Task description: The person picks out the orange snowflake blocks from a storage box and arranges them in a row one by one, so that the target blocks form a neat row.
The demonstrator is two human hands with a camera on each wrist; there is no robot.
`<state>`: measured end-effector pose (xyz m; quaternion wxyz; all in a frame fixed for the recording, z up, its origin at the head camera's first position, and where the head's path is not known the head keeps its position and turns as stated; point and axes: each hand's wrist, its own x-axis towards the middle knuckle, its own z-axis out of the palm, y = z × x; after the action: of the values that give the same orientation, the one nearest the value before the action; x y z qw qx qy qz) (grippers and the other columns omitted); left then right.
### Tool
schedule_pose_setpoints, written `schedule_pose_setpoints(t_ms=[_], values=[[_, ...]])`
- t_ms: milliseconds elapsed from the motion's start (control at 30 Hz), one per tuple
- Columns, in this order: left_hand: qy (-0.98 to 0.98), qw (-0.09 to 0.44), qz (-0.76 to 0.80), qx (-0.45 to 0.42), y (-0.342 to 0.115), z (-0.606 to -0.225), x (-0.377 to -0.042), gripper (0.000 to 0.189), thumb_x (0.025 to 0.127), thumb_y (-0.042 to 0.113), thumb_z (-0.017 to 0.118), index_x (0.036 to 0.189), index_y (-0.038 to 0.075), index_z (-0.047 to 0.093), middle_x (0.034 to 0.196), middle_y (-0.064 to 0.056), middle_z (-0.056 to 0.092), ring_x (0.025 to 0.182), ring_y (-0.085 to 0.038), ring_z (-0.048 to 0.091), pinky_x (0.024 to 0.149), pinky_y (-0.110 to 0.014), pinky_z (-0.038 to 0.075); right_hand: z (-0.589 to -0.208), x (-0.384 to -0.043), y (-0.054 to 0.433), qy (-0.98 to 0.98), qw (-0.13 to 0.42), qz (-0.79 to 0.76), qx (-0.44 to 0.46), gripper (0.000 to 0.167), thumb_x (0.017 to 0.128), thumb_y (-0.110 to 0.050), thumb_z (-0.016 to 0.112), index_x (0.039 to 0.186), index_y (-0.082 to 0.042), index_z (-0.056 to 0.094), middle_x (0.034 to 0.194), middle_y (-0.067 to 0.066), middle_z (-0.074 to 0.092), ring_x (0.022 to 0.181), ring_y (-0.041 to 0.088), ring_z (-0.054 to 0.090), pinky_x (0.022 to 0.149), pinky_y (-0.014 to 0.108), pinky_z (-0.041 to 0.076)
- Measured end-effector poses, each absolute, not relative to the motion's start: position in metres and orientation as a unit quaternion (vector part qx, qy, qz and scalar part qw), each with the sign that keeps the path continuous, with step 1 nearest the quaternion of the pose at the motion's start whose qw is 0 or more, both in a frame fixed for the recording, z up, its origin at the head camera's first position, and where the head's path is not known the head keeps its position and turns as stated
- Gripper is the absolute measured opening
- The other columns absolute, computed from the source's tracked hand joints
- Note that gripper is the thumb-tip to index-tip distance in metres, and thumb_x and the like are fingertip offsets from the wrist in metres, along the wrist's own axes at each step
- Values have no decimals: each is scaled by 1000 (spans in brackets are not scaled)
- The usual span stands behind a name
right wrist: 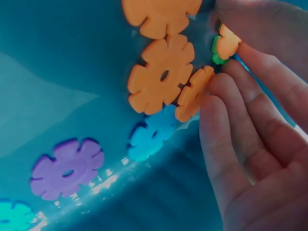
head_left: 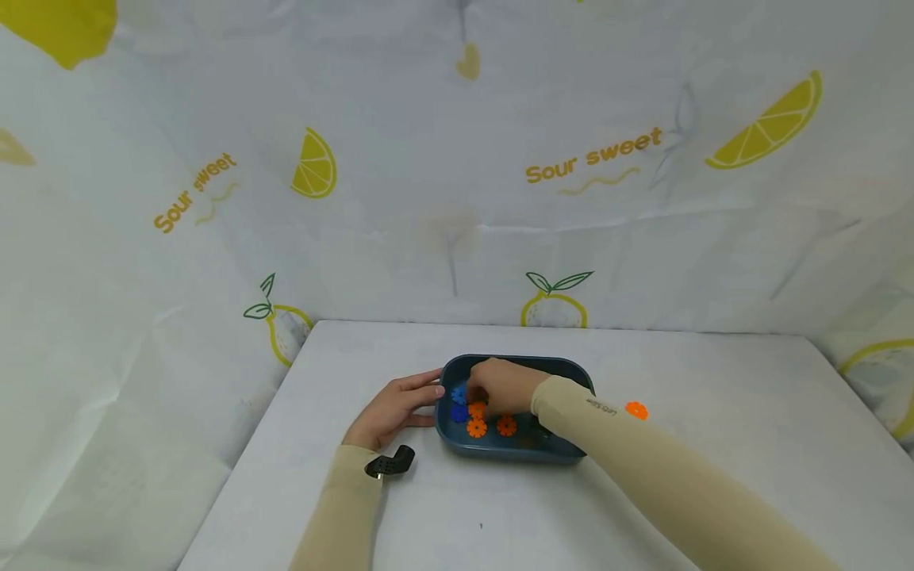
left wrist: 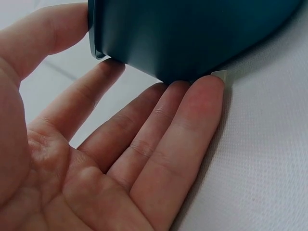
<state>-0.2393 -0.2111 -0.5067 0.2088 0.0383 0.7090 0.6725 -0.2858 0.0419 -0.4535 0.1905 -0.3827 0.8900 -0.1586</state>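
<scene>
A dark teal tray stands on the table with flower-shaped plastic discs in it. My left hand lies at its left end; in the left wrist view the thumb touches the rim and nearly straight fingers meet the wall's underside. My right hand reaches into the tray. In the right wrist view, its thumb and forefinger pinch a small orange disc, with a green disc right behind. The other fingertips are beside another orange disc.
Inside the tray are a larger orange disc, a blue disc and a purple disc. One orange disc lies on the white table, right of the tray. A lemon-printed sheet hangs behind the table.
</scene>
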Motion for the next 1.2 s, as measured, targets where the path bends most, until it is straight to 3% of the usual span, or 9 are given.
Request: schedule_pose_setpoints(t_ms=[567,833,1200], values=[[713,220,663,54,-193,-502,-245,58,103,36,75,157,23,59,160,-12,59,130,-24,69,97,-42,65,-447,-287,61,897,192,-161,-364,20,91,-18,89,109,-17,81,99,-9,71,89,10,63,87,31,60],[727,210,653,37,-198,-508,-240,59,103,38,75,158,23,59,162,-12,57,129,-25,69,96,-43,66,-432,-282,77,896,188,-218,-337,25,93,-20,87,117,-16,81,102,-8,72,95,13,64,92,33,61],[736,198,648,24,-206,-509,-237,63,101,41,76,159,23,58,163,-11,56,130,-26,68,98,-44,65,-409,-263,140,902,115,-282,-306,23,96,-22,85,118,-22,80,116,-8,74,105,11,68,97,35,61]])
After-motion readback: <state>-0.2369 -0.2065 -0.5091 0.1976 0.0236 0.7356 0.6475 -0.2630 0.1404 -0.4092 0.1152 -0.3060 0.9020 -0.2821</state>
